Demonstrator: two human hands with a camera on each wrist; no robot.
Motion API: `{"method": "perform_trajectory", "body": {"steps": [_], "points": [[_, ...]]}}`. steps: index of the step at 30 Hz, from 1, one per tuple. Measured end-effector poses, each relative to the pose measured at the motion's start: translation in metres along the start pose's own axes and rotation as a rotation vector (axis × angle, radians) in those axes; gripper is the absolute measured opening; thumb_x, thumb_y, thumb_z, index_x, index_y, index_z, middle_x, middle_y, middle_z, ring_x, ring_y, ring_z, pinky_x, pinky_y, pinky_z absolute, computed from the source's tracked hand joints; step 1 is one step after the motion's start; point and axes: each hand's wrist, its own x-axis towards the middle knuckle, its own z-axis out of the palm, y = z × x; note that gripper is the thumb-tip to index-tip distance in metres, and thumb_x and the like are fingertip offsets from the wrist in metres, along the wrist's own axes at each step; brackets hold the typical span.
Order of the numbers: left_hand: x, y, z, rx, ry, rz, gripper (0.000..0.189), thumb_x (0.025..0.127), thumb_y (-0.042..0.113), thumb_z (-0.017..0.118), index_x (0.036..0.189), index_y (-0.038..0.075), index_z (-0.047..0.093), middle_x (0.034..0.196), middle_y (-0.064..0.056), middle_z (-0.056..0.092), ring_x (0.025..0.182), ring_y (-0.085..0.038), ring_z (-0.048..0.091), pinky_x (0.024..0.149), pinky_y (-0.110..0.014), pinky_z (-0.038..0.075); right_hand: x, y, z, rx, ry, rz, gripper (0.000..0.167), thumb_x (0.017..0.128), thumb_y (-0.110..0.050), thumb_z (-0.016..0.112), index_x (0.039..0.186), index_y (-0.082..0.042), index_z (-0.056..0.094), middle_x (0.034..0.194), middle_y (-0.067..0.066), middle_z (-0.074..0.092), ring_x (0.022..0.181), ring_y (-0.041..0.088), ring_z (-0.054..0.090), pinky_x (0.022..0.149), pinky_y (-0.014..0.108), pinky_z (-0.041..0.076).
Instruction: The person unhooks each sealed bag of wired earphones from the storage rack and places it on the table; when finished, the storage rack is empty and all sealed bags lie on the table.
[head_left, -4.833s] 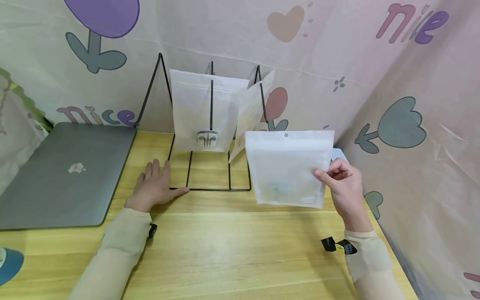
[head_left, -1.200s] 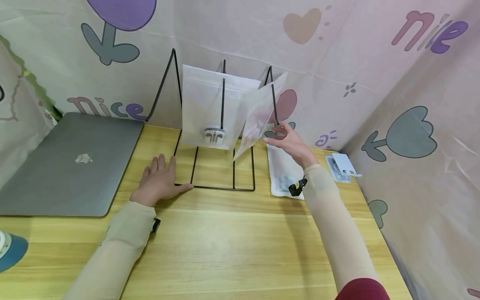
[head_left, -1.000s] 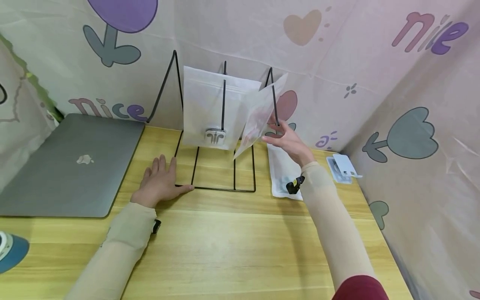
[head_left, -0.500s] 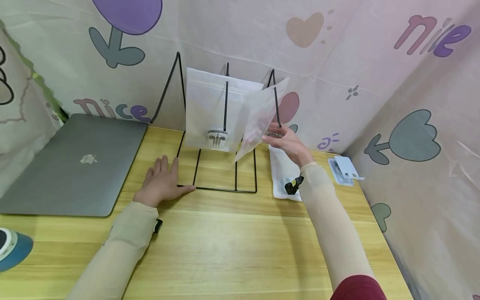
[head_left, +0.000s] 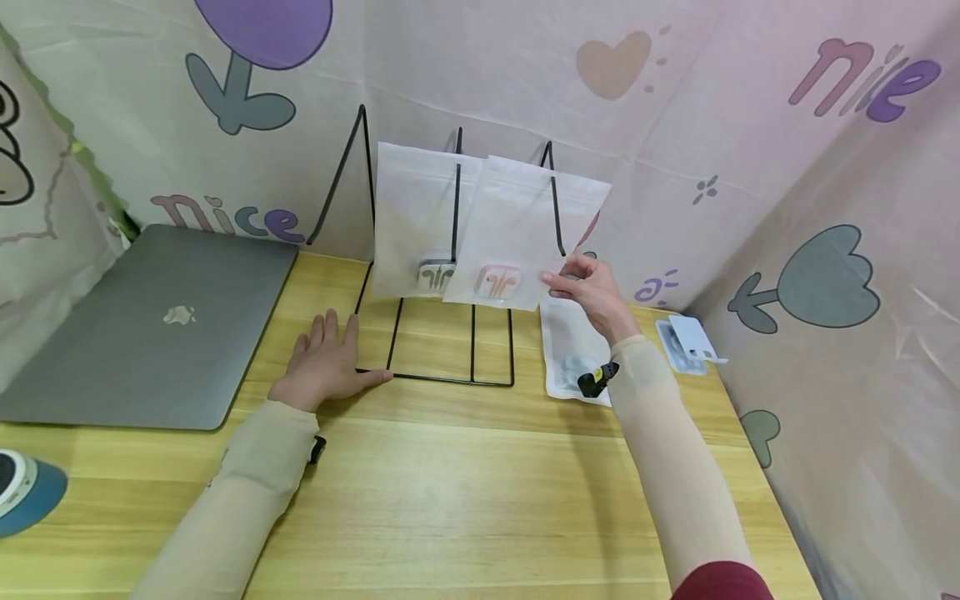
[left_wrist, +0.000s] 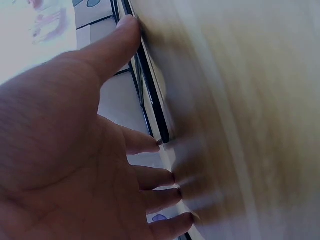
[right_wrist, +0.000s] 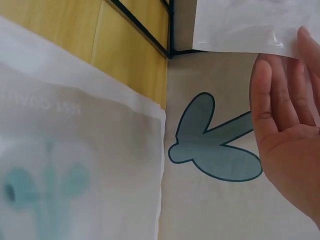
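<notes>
A black wire display rack (head_left: 427, 379) stands against the backdrop, with two white zip pouches hanging from its hooks. The front right pouch (head_left: 517, 225) faces forward and shows orange-pink earphones in a clear case through its front. My right hand (head_left: 596, 292) pinches this pouch at its lower right edge, thumb in front and fingers behind in the right wrist view. Partly behind it hangs the other pouch (head_left: 420, 208), with grey-looking earphones. My left hand (head_left: 322, 362) lies with fingers spread at the rack base's front left corner, thumb along the front bar (left_wrist: 155, 100).
A third white pouch (head_left: 558, 346) lies on the table right of the rack, partly under my right wrist. Beyond it is a small white-and-blue packet (head_left: 688, 342). A closed grey laptop (head_left: 165, 350) sits at left, near a blue round container (head_left: 33, 500).
Earlier my right hand held a pouch in the air; that pouch now lies on the table. The right hanging pouch has swung from nearly edge-on to facing forward. The left hand stays at the rack.
</notes>
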Motion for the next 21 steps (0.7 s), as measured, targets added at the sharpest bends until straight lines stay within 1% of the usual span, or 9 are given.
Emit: {"method": "perform_trajectory", "body": {"steps": [3, 5, 12, 16, 21], "points": [[0.000, 0.001, 0.000, 0.000, 0.002, 0.003, 0.109, 0.090, 0.060, 0.061, 0.153, -0.010, 0.006, 0.153, -0.040, -0.010, 0.140, -0.056, -0.009, 0.109, -0.068, 0.000, -0.004, 0.001, -0.003, 0.014, 0.002, -0.018, 0.022, 0.082, -0.005, 0.081, 0.078, -0.001, 0.060, 0.082, 0.007, 0.061, 0.071, 0.018, 0.067, 0.075, 0.033, 0.058], [0.000, 0.001, 0.000, -0.004, 0.001, 0.003, 0.109, 0.090, 0.059, 0.061, 0.153, -0.011, 0.006, 0.153, -0.040, -0.010, 0.140, -0.056, -0.009, 0.109, -0.068, 0.000, -0.006, 0.002, -0.005, 0.015, 0.008, -0.029, 0.021, 0.081, -0.005, 0.082, 0.075, -0.001, 0.062, 0.080, 0.007, 0.062, 0.068, 0.019, 0.066, 0.073, 0.033, 0.058], [0.000, 0.000, -0.001, -0.004, -0.006, 0.003, 0.108, 0.091, 0.059, 0.061, 0.153, -0.011, 0.006, 0.152, -0.041, -0.010, 0.140, -0.056, -0.010, 0.109, -0.068, 0.000, -0.017, 0.000, -0.011, -0.009, -0.006, -0.064, 0.020, 0.081, -0.003, 0.081, 0.072, -0.001, 0.064, 0.083, 0.009, 0.066, 0.077, 0.022, 0.067, 0.071, 0.036, 0.059], [0.000, -0.001, 0.000, 0.001, -0.007, 0.001, 0.108, 0.091, 0.059, 0.060, 0.153, -0.011, 0.005, 0.153, -0.040, -0.010, 0.140, -0.056, -0.010, 0.109, -0.068, 0.000, -0.024, -0.004, -0.015, -0.059, -0.018, -0.093, 0.021, 0.081, -0.006, 0.082, 0.072, 0.001, 0.064, 0.084, 0.010, 0.067, 0.078, 0.024, 0.067, 0.069, 0.036, 0.059], [0.002, -0.002, 0.001, 0.008, -0.006, 0.004, 0.109, 0.090, 0.061, 0.059, 0.153, -0.010, 0.005, 0.153, -0.040, -0.010, 0.140, -0.055, -0.009, 0.109, -0.068, 0.000, -0.035, -0.009, -0.021, -0.134, -0.035, -0.129, 0.027, 0.081, -0.011, 0.083, 0.075, 0.007, 0.064, 0.086, 0.012, 0.067, 0.078, 0.026, 0.065, 0.067, 0.038, 0.058]]}}
